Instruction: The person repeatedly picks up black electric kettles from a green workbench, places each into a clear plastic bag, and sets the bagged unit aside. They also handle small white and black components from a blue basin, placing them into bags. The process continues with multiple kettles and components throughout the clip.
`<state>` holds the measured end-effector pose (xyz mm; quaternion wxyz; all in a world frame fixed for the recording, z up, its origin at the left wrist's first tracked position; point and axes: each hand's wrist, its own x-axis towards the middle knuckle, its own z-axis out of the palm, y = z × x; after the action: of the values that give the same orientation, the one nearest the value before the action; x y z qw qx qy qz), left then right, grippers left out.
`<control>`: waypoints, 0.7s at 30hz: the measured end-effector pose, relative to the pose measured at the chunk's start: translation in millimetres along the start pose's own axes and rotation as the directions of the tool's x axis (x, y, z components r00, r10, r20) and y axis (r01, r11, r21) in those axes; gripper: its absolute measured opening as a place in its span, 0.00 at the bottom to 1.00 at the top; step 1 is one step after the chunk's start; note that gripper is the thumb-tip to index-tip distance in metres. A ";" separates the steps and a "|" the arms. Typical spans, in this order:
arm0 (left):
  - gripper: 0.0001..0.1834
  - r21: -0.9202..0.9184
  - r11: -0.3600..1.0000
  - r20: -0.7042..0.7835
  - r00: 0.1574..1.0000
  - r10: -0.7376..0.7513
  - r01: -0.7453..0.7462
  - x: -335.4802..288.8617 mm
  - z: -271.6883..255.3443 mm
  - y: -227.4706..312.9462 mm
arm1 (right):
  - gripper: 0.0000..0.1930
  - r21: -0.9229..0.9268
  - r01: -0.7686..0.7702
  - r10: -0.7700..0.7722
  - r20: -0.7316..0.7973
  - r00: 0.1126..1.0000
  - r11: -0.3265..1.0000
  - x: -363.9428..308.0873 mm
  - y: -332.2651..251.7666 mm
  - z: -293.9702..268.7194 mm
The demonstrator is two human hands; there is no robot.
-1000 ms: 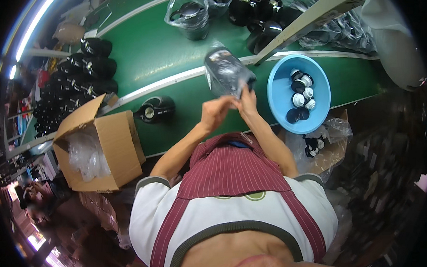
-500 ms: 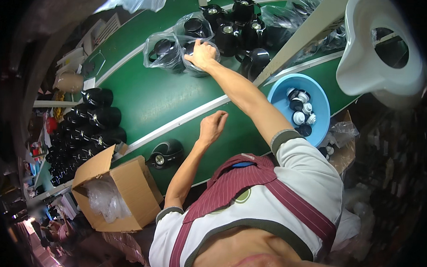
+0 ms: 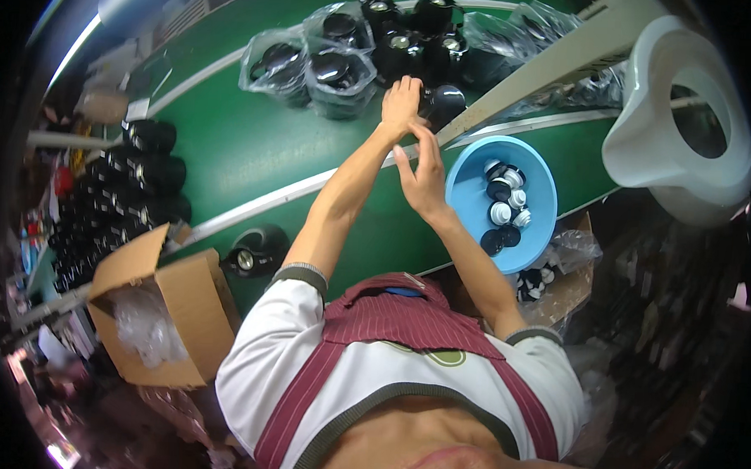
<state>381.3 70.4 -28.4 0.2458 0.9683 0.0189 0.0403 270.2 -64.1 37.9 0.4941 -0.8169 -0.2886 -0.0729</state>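
My left hand reaches across the green bench to a black jug beside the slanted post. Its fingers are bent at the jug's near left side, where the handle is, and the fingertips are hidden. Just below, my right hand is open, with fingers stretched up near my left wrist and nothing in it. To the left stand black jugs in clear plastic bags, one of them a bagged jug close to my left hand. Behind are several unbagged black jugs.
A blue basin with black and white lids stands at the right. A lone black jug sits near the bench's front edge by an open cardboard box. Many black jugs crowd the left. The slanted post and a white plastic shell rise at right.
My right hand has left the bagged jug and drawn back toward me. My left hand has moved forward and right, up to the black jug by the post. The view has shifted slightly.
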 end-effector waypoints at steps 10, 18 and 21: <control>0.11 -0.310 0.950 -0.428 0.895 -0.124 -0.016 -214.4 12.1 -8.1 | 0.46 -0.187 -0.209 0.230 0.096 0.968 0.960 -46.0 -0.1 30.9; 0.19 -0.381 0.918 -0.418 0.865 -0.278 0.111 -344.3 11.4 27.7 | 0.26 -0.485 0.283 0.121 0.646 0.754 0.828 -102.3 -16.1 22.5; 0.18 -0.334 0.934 -0.435 0.858 -0.272 0.127 -357.8 26.3 41.1 | 0.25 -0.588 0.112 0.334 0.593 0.733 0.801 -121.4 -26.8 17.8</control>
<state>27.9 1.6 -56.5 0.3772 0.8740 0.1738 0.2523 152.8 -88.2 0.4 0.0821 -0.9144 -0.3571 0.1722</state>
